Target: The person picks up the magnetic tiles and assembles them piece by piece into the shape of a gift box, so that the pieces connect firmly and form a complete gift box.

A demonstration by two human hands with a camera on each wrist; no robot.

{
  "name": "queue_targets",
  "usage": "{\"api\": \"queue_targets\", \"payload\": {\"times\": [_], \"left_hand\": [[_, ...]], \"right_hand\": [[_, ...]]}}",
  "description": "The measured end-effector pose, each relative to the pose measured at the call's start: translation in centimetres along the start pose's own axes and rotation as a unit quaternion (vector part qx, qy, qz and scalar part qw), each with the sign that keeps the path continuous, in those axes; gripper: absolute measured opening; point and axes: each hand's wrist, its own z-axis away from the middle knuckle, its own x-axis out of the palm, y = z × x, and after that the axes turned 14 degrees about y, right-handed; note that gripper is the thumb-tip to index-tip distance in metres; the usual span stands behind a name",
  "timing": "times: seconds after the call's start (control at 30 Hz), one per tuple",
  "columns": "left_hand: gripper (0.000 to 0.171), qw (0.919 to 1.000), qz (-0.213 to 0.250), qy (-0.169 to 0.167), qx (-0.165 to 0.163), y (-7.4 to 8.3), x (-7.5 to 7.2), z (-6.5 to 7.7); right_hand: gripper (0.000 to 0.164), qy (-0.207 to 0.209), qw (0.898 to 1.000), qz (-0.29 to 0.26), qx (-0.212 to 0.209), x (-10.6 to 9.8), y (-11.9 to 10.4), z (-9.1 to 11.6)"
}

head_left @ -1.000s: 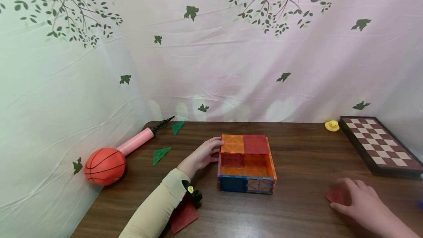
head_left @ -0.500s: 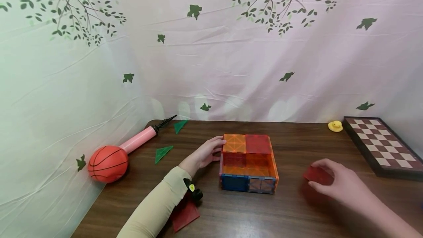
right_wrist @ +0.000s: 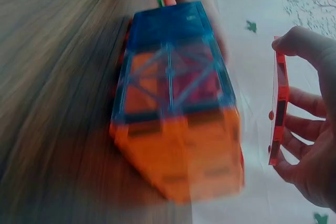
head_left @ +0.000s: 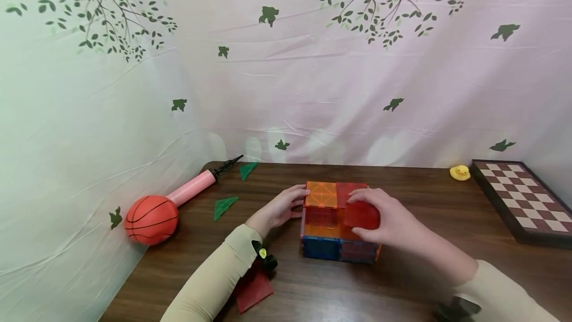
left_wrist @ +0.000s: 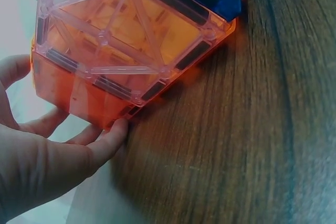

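While my left hand [head_left: 279, 208] curves its fingers partly round the back left corner of the box of coloured tiles [head_left: 321, 248] on the desk [head_left: 344, 294], my right hand [head_left: 395, 217], spread just a tile wide, pinches a red tile [head_left: 362, 215] nearly flat above the box's right side, apart from it. Another red tile [head_left: 254, 290] lies beside my left sleeve [head_left: 207, 280].

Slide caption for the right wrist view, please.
Right hand pinches a red tile, seen edge-on, apart from the blue and orange box.
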Motion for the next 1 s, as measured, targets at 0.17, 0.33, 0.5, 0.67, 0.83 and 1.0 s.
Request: {"api": "queue_targets", "payload": {"times": [0.17,0.33,0.5,0.67,0.83,1.0], "left_hand": [[0.062,1.0,0.002,-0.001,0.001,0.1,0.0,0.0],[0.06,1.0,0.0,-0.006,0.0,0.2,-0.1,0.0],[0.059,1.0,0.0,-0.007,-0.003,0.0,-0.1,-0.2],[0.061,1.0,0.005,-0.006,-0.004,-0.1,-0.2,-0.2],[0.062,1.0,0.003,-0.006,-0.002,-0.1,-0.2,-0.2],[0.062,1.0,0.004,-0.008,-0.003,0.0,-0.1,-0.1]], "right_hand": [[0.051,-0.041,0.999,-0.028,-0.007,2.7,-0.6,-1.8],[0.049,-0.077,0.997,-0.029,-0.006,4.6,-1.4,-2.7],[0.05,-0.102,0.994,-0.03,-0.012,5.8,-1.7,-3.4],[0.05,-0.131,0.991,-0.032,-0.014,6.6,-1.9,-3.9],[0.051,-0.139,0.989,-0.036,-0.029,7.0,-2.3,-4.2],[0.051,-0.141,0.989,-0.025,-0.04,7.1,-2.6,-4.1]]}}
